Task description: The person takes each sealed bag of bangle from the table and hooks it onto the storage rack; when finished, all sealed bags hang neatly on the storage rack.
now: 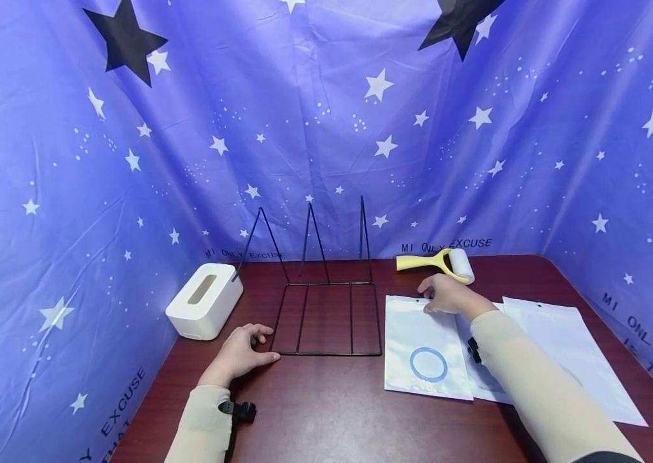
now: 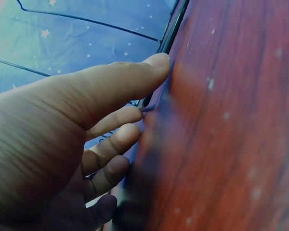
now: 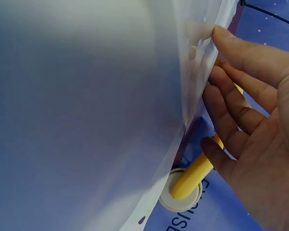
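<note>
Head view: I'm seeing the ringed white pouch (image 1: pixel 413 334) lying nearer the worktop's (image 1: pixel 315 399) right edge, long axis running near to far, the right grip (image 1: pixel 450 296) hovering at its far end. Left wrist: the left grip (image 2: pixel 58 130) is resting loosely by the wire rack (image 2: pixel 172 30). Right wrist: the right grip is gaping at the pouch's rim.

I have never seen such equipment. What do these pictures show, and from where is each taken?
No machine here: a person works with two bare hands. The wide picture comes from a camera on the head; the close ones come from cameras on each wrist. On the table are a white box, a wire rack, flat white bags and a yellow-handled roller. The left hand touches the rack's near left corner. The right hand pinches the far edge of the bag with a blue ring.
</note>
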Available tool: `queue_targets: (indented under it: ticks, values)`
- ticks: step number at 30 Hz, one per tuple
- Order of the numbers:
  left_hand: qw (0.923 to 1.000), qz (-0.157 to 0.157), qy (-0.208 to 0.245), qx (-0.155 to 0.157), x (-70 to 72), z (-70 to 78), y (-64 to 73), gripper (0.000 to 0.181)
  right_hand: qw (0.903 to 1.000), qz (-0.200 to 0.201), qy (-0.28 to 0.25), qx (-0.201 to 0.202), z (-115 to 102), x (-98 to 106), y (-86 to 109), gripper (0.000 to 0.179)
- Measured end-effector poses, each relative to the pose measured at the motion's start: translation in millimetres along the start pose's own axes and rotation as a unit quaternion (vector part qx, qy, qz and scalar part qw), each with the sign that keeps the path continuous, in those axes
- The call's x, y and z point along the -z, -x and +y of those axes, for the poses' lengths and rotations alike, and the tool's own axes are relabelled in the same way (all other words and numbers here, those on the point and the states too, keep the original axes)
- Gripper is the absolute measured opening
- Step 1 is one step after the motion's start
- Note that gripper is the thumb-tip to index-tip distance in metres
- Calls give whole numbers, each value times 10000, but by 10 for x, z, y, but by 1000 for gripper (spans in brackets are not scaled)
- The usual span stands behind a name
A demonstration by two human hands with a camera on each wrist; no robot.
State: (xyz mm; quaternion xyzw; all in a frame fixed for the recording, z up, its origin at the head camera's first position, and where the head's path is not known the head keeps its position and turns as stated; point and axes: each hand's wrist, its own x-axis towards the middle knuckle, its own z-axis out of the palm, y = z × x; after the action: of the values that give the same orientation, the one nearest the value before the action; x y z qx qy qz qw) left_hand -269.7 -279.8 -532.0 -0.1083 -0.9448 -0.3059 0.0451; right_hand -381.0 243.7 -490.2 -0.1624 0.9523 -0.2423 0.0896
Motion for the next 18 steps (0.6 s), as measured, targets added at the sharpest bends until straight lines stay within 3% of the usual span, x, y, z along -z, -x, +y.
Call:
queue_targets:
  ticks: [4, 9, 15, 18]
  values:
    - [10000, -6, 11, 30, -2, 3, 6, 53, 9999, 43, 141, -12, -29, -17, 6, 46]
    - [10000, -8, 31, 53, -1, 17, 7, 53, 9994, 198, 269, -47, -30, -3, 21, 24]
    - [10000, 6, -45, 50, -11, 15, 10, 54, 9989, 455, 36, 82, 33, 72, 85, 13]
    - [10000, 4, -37, 82, -6, 14, 10, 54, 9986, 462, -212, 173, 40, 137, 138, 17]
